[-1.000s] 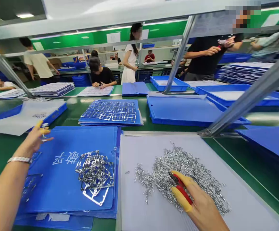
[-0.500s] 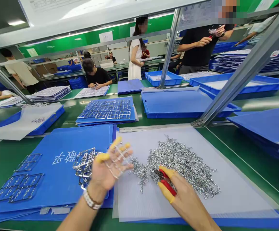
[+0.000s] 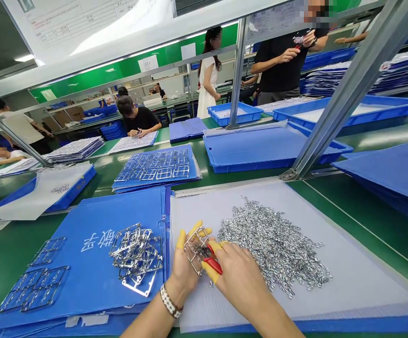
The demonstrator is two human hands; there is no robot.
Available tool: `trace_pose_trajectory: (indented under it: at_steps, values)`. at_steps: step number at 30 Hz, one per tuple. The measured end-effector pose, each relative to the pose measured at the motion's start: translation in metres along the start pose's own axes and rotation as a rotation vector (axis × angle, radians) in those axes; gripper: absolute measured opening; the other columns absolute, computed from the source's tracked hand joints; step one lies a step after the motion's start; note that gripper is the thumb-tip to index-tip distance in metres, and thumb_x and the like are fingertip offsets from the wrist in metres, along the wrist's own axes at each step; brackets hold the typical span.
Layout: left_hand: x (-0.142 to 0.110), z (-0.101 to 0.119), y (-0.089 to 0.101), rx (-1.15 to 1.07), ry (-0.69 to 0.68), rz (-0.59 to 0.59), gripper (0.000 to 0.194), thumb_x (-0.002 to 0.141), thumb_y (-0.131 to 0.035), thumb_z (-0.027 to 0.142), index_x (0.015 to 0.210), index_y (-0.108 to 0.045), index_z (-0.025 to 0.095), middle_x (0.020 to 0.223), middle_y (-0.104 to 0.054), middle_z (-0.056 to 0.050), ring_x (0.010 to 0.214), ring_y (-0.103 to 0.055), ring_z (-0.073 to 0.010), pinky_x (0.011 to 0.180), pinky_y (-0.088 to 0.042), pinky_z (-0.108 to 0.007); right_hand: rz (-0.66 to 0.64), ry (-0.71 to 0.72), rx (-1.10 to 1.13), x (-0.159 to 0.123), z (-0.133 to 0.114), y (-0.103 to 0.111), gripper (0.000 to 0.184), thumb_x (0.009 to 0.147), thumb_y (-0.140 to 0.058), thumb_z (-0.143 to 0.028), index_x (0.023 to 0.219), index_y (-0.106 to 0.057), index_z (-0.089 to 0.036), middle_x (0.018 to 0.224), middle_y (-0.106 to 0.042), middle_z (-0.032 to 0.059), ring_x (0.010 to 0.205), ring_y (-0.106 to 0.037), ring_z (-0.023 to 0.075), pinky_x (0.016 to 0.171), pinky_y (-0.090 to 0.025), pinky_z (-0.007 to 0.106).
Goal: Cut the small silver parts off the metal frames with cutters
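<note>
My left hand (image 3: pixel 186 263), with yellow finger cots, holds a small silver metal frame (image 3: pixel 196 249) over the white sheet (image 3: pixel 348 277). My right hand (image 3: pixel 237 277) grips red-handled cutters (image 3: pixel 211 260), whose tip meets that frame. A heap of small silver cut pieces (image 3: pixel 274 246) lies on the white sheet just right of my hands. To the left, a tangle of silver frames (image 3: pixel 135 256) rests on a blue board (image 3: pixel 84 267) with white characters.
Flat frame grids (image 3: pixel 31 286) lie at the blue board's left edge; another board of grids (image 3: pixel 158 166) sits behind. Blue trays (image 3: pixel 267 150) and a slanted metal strut (image 3: pixel 334 98) stand at right. Several people work at benches beyond.
My left hand went from the far left to the pile of frames, then came in with a frame. Both hands now meet over the white sheet, cutters at the frame.
</note>
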State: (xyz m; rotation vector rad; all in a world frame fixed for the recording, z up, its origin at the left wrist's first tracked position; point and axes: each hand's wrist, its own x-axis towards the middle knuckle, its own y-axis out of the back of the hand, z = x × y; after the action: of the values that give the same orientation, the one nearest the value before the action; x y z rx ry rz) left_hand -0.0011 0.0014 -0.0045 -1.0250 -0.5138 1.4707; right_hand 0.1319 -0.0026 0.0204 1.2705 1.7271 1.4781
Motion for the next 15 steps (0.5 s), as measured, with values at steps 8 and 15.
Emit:
trace_pose_trajectory:
  at_steps: [8, 15]
  values:
    - [0.0054, -0.0059, 0.0069, 0.042, -0.029, 0.038, 0.054, 0.087, -0.046, 0.049, 0.128, -0.056, 0.015, 0.111, -0.068, -0.013, 0.101, -0.063, -0.0283, 0.098, -0.039, -0.044, -0.055, -0.014, -0.045, 0.0044, -0.0087, 0.0032, 0.04, 0.083, -0.06, -0.033, 0.121, -0.058, -0.018, 0.102, -0.067, 0.01, 0.093, -0.06, 0.0275, 0.076, -0.043, 0.041]
    - [0.005, -0.0064, 0.0086, 0.07, -0.032, 0.041, 0.054, 0.087, -0.047, 0.05, 0.13, -0.054, 0.018, 0.117, -0.066, -0.012, 0.105, -0.061, -0.0283, 0.1, -0.037, -0.045, -0.03, -0.019, -0.067, 0.0028, -0.0083, 0.0042, 0.038, 0.083, -0.059, -0.034, 0.118, -0.059, -0.02, 0.098, -0.067, 0.0091, 0.092, -0.059, 0.0267, 0.076, -0.04, 0.04]
